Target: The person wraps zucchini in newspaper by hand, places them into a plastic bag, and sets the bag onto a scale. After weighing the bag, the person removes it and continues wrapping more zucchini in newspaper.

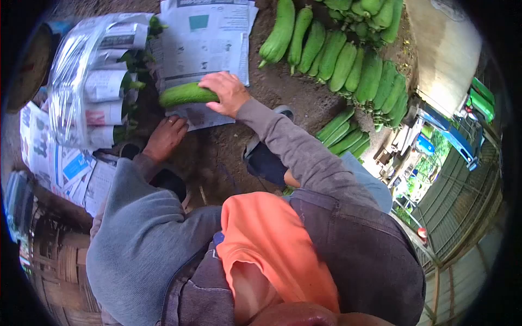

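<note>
A green gourd (187, 94) lies across the near part of printed newspaper sheets (205, 46) on the ground. My right hand (227, 92) is closed round its right end. Just below the gourd's left end, my left hand (167, 136), with a ring on one finger, has its fingertips at the paper's near edge; the fingers look bent and close together, and nothing shows in them. To the left, several gourds wrapped in newspaper (105, 86) lie side by side in clear plastic (70, 81), their green ends facing the sheets.
Rows of unwrapped gourds (342, 65) lie on the soil at the upper right, with a smaller group (343, 133) nearer my right knee. More newspaper (65, 163) is at the left. A woven basket (68, 266) stands at the lower left.
</note>
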Tool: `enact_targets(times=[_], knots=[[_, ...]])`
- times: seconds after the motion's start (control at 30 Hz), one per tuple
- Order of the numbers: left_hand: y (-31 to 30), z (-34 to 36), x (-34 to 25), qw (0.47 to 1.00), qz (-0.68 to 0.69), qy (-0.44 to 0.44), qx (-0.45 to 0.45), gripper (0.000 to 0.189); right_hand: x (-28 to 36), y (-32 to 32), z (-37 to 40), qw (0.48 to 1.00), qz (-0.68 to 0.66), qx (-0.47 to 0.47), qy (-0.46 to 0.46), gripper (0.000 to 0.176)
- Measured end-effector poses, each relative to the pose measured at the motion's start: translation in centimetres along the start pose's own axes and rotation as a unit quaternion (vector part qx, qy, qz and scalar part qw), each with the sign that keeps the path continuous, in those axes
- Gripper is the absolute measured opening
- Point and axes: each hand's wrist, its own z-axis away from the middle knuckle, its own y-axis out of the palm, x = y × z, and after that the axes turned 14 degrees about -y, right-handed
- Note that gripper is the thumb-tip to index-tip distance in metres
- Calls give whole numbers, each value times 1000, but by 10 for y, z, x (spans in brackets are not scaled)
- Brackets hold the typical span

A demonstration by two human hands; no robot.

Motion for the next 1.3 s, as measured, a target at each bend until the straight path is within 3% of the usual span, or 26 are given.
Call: enact_targets(times=[0.07, 0.37, 0.57, 0.7, 0.97, 1.17, 1.3], knots=[[-1, 0, 2, 1000, 0, 6, -9, 35, -2, -2, -2, 1000, 4, 15, -7, 55], [-29, -4, -11, 994, 84, -20, -67, 23, 3, -7, 1, 1000, 2, 0, -21, 49], [-52, -7, -20, 975, 171, -85, -114, 15, 21, -29, 17, 996, -49, 64, -36, 21], [-52, -8, -20, 969, 184, -99, -130, 13, 19, -26, 29, 993, 19, 115, -35, 13], [-74, -14, -27, 972, 178, -90, -125, 14, -5, -14, 21, 996, -81, 33, -14, 15], [-65, -43, -21, 952, 170, -85, -238, 14, -9, -29, 7, 989, -142, 39, 5, 17], [-58, -58, -12, 950, 210, -148, -176, 10, 16, -46, -5, 999, 13, -30, -34, 14]])
